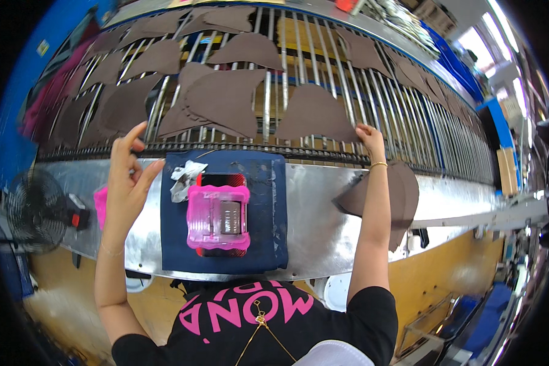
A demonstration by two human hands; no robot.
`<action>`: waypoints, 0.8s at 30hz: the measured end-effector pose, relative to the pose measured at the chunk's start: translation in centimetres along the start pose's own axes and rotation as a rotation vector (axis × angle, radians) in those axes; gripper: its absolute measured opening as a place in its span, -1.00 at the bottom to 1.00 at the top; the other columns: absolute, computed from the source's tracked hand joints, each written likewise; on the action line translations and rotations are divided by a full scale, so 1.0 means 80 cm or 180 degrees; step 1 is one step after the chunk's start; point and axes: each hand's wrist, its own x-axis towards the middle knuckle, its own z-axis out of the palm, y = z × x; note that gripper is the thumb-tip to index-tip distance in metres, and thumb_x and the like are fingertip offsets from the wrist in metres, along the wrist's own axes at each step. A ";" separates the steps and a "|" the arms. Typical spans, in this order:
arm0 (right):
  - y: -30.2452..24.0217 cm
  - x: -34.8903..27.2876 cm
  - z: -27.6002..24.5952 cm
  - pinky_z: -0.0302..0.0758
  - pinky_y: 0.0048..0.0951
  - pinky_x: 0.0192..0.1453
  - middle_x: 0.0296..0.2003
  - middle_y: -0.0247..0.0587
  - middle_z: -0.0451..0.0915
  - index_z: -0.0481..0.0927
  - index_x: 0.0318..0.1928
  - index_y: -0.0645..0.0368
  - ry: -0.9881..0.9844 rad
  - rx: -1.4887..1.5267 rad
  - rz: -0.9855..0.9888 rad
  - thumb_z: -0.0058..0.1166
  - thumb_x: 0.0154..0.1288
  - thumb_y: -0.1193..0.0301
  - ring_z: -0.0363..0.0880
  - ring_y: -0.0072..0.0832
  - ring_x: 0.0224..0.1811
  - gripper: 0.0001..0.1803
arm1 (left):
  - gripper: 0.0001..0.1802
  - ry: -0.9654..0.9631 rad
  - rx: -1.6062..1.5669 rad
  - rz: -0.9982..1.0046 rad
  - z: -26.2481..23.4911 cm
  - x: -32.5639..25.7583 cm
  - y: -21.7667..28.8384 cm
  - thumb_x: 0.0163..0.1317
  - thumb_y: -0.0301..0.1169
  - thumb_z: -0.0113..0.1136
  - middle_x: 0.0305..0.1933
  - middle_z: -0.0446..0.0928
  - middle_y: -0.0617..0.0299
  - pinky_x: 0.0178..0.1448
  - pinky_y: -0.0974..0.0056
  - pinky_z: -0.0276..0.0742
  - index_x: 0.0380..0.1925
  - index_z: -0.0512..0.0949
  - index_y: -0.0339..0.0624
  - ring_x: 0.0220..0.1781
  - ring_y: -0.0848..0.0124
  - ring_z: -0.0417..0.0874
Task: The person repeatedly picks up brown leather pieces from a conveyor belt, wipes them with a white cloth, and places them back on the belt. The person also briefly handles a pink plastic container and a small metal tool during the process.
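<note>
My right hand [370,138] reaches forward and rests its fingertips on the corner of a brown fan-shaped fabric piece [314,114] lying on the roller conveyor [299,55]. My left hand [127,177] is raised above the metal ledge [323,226] with fingers spread and holds nothing. Between my arms a pink plastic box [218,216] sits on a dark blue cloth mat [268,213]. A crumpled white rag [183,178] lies at the mat's left corner.
Several more brown cut pieces [222,97] cover the rollers. A stack of brown pieces [402,195] hangs over the ledge behind my right forearm. A black fan [33,210] stands at the left. A pink object [99,204] sits behind my left hand.
</note>
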 end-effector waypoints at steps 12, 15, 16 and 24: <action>0.049 -0.320 -0.134 0.31 0.03 0.23 0.10 0.02 0.49 0.41 0.17 0.20 0.1545 -0.2145 0.2131 0.43 -0.13 0.01 0.34 -0.08 0.24 -0.11 | -0.32 -0.0544 -0.0453 -0.0015 0.037 0.010 -0.016 0.19 -0.55 0.23 -0.04 0.28 0.30 -0.38 0.58 0.19 0.31 0.25 -0.05 -0.49 0.69 0.19; 0.026 -0.325 -0.132 0.36 -0.07 0.20 -0.02 0.08 0.58 0.47 0.12 0.22 0.1318 -0.1926 0.1996 0.38 -0.02 0.10 0.48 -0.09 0.13 -0.27 | -0.32 -0.0610 -0.0492 -0.0051 0.044 0.006 -0.003 0.19 -0.55 0.24 -0.03 0.30 0.29 -0.40 0.58 0.20 0.31 0.25 -0.06 -0.49 0.71 0.21; 0.024 -0.328 -0.137 0.39 -0.09 0.16 -0.05 0.13 0.58 0.49 0.10 0.24 0.1227 -0.2061 0.1558 0.33 0.04 0.14 0.51 -0.06 0.08 -0.34 | -0.32 -0.0615 -0.0498 -0.0061 0.045 0.005 0.000 0.18 -0.55 0.24 -0.03 0.31 0.28 -0.40 0.58 0.20 0.31 0.25 -0.06 -0.50 0.71 0.22; -0.192 -0.347 -0.147 0.43 -0.52 -0.31 -0.48 -0.07 0.56 0.50 0.02 0.34 0.0885 -0.0471 -0.0543 -0.05 0.45 0.28 0.48 -0.57 -0.44 -0.65 | -0.36 -0.0544 -0.0549 0.0096 0.051 0.009 0.025 0.15 -0.48 0.27 0.00 0.33 0.23 -0.30 0.52 0.48 0.26 0.31 -0.12 -0.37 0.64 0.45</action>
